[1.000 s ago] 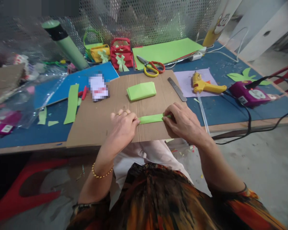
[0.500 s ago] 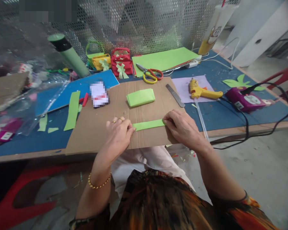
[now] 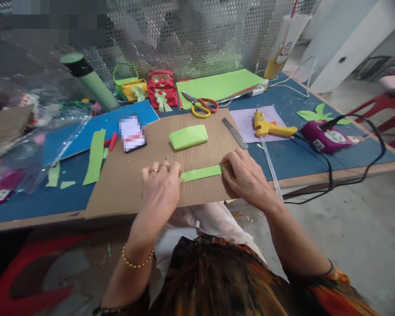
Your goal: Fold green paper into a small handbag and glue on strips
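Observation:
A narrow strip of light green paper (image 3: 202, 173) lies across the cardboard sheet (image 3: 158, 147), stretched between my two hands. My left hand (image 3: 161, 182) pinches its left end, fingers curled down against the cardboard. At the other end, my right hand (image 3: 245, 175) is closed on the strip, the fingertips partly hidden. Just beyond the strip rests a folded light green paper piece (image 3: 188, 137), touched by neither hand. A flat grey metal blade (image 3: 235, 132) lies on the cardboard's right edge, beyond my right hand.
Scissors (image 3: 200, 106) lie at the cardboard's far edge. On the right are a yellow glue gun (image 3: 273, 127) with a clear glue stick, and a purple power box (image 3: 327, 136) with a black cable. A phone (image 3: 132, 133) and green tumbler (image 3: 90, 83) are left; small red bag (image 3: 162, 90) behind.
The view has shifted slightly, so the table things sit a little further left. Both hands keep hold of the strip's ends, with only a slight change in the fingers.

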`<state>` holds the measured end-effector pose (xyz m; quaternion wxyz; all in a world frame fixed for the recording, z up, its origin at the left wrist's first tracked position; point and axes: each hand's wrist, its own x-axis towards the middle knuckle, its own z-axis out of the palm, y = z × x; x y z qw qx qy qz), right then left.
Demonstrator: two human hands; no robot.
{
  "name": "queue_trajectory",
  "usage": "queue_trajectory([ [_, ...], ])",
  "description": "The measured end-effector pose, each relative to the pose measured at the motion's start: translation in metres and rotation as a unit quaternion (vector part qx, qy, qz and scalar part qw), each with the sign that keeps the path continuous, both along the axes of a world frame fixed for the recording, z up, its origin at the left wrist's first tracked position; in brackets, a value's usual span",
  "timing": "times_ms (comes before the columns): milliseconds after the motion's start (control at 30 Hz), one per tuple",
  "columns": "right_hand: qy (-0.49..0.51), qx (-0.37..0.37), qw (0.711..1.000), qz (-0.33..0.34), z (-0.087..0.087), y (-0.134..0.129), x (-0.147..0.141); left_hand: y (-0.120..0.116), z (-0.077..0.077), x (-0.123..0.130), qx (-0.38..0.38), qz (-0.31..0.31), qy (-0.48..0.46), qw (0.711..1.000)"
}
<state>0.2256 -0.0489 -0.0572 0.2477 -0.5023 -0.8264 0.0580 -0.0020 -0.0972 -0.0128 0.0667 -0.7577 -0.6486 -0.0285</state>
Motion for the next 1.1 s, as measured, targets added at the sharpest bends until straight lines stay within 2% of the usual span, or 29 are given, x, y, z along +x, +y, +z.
queue_trajectory([
  [133, 0.009, 0.006, 1.000, 0.008, -0.001, 0.001, 0.001, -0.008, 0.003, 0.014, 0.028, -0.065, 0.088, 0.994],
  [267, 0.018, 0.018, 1.000, -0.007, -0.005, 0.001, 0.000, -0.011, 0.000, 0.019, 0.020, -0.096, 0.100, 0.990],
  [533, 0.041, 0.039, 0.998, -0.011, -0.009, 0.001, -0.001, -0.017, -0.016, 0.025, 0.041, -0.093, 0.116, 0.988],
  [733, 0.037, 0.046, 0.998, -0.007, -0.006, -0.003, 0.003, -0.015, -0.014, 0.026, 0.018, -0.096, 0.118, 0.988],
  [900, 0.063, 0.155, 0.985, -0.036, -0.001, -0.032, 0.005, -0.014, -0.015, 0.025, 0.021, -0.097, 0.130, 0.987],
  [1000, 0.012, 0.173, 0.983, 0.054, -0.004, -0.048, -0.004, -0.015, -0.016, 0.023, 0.032, -0.100, 0.122, 0.987],
  [1100, -0.020, 0.141, 0.980, 0.136, -0.014, -0.052, -0.014, -0.015, -0.015, 0.023, 0.035, -0.106, 0.107, 0.988],
])
